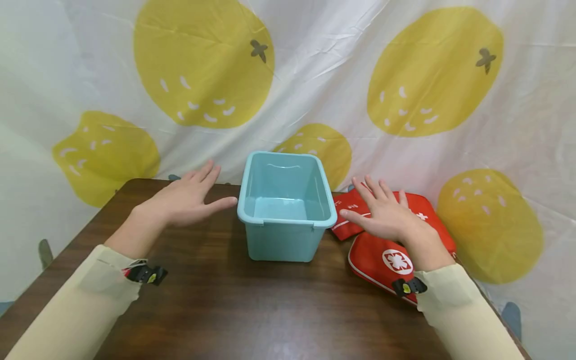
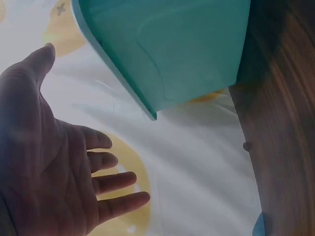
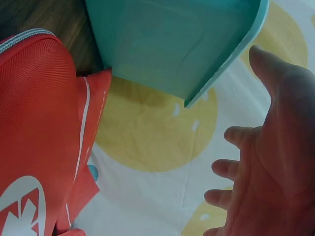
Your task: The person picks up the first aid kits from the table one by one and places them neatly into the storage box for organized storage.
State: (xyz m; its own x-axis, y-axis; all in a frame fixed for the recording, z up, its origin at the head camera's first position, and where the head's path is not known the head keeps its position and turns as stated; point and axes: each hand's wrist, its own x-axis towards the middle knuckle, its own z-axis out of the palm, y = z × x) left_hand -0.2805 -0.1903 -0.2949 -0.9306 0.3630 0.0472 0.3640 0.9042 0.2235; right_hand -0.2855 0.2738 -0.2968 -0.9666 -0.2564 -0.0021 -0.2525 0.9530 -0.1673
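A light blue plastic bin (image 1: 288,242) stands upright on the table, and its visible inside holds nothing. To its left is my left hand (image 1: 189,197), fingers spread and straight, the thumb tip close to the bin's rim. My right hand (image 1: 382,212) is on the other side, also spread, with its thumb pointing at the bin. In the left wrist view the palm of the left hand (image 2: 54,167) faces the bin wall (image 2: 197,49) with a gap between. The right wrist view likewise has the right hand (image 3: 275,157) apart from the bin (image 3: 147,44). Neither hand holds anything.
Red first-aid pouches lie at the right: a zipped one (image 1: 373,257) with a white emblem in front, another (image 1: 427,215) behind, and a flat red piece (image 1: 344,227) beside the bin. The brown wooden table (image 1: 216,310) ends against a fruit-print curtain (image 1: 315,100).
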